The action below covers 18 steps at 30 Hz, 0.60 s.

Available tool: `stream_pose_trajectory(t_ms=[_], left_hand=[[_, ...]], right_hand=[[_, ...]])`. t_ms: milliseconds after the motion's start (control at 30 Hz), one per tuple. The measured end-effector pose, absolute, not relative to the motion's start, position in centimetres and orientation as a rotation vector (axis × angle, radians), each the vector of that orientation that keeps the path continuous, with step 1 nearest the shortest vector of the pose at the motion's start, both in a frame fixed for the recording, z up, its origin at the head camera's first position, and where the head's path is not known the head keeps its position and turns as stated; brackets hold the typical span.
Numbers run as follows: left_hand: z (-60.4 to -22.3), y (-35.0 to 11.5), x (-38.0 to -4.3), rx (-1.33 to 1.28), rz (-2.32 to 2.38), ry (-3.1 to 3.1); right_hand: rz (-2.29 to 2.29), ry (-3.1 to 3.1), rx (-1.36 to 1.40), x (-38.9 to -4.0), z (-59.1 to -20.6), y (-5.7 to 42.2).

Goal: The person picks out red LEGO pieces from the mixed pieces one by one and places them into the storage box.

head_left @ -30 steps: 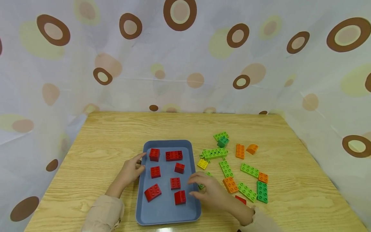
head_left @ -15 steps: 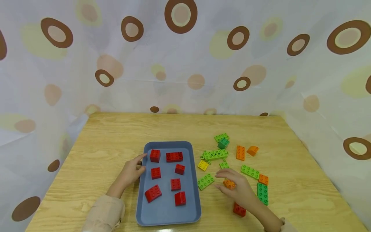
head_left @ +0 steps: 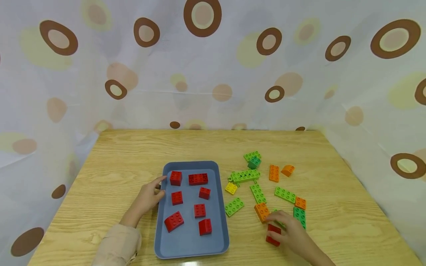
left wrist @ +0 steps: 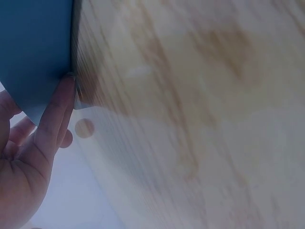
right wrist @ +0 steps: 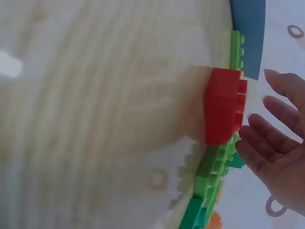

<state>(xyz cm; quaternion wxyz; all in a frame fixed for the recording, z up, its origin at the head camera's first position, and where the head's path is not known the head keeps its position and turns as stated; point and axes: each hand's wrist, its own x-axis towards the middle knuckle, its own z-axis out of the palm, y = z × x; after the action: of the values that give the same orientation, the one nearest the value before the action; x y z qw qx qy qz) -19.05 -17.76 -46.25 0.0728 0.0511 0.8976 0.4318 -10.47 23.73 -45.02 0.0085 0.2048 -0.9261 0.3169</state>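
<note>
My left hand (head_left: 146,199) touches the left rim of a blue-grey tray (head_left: 186,245), its fingers fairly straight. In the left wrist view, the fingertips (left wrist: 66,86) lie against the tray's edge. Several red toy bricks, such as a square one (head_left: 199,210), sit apart in the tray. To the right of the tray, my right hand (head_left: 291,231) hovers over another red brick (head_left: 273,241) on the table, thumb and fingers spread around it in the head view. The right wrist view shows a gap between the fingers and this brick, studs towards the palm.
Loose green, orange and yellow bricks lie right of the tray. An orange brick (head_left: 261,212) and a light green plate (head_left: 234,207) are close to my right hand. A spotted cloth (head_left: 199,92) hangs behind the wooden table (head_left: 116,155).
My right hand has moved from the tray's right edge rightwards and then towards me, down to the red brick. The left hand stays at the tray's rim.
</note>
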Motion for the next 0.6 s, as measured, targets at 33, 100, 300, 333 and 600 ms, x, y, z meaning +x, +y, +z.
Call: stream_pose_trajectory(t_ms=[33, 100, 300, 333, 600], left_hand=[[-46.31, -17.78, -19.04, 0.148, 1.297, 2.697], [-46.39, -17.82, -19.01, 0.136, 1.296, 2.696], [-46.44, -17.83, -18.99, 0.127, 1.289, 2.69], [-46.43, -17.82, -19.0, 0.129, 1.287, 2.691], [-46.41, -17.69, -19.05, 0.14, 1.27, 2.718]], right_hand=[[0.999, -2.93, 0.638, -10.39, -45.19, 23.94], [1.005, -3.032, 0.601, -10.27, -45.45, 24.22], [0.95, -3.221, 0.539, -10.32, -45.86, 24.45], [0.946, -3.21, 0.558, -10.35, -45.88, 24.48], [0.943, -3.11, 0.664, -10.34, -46.09, 24.52]])
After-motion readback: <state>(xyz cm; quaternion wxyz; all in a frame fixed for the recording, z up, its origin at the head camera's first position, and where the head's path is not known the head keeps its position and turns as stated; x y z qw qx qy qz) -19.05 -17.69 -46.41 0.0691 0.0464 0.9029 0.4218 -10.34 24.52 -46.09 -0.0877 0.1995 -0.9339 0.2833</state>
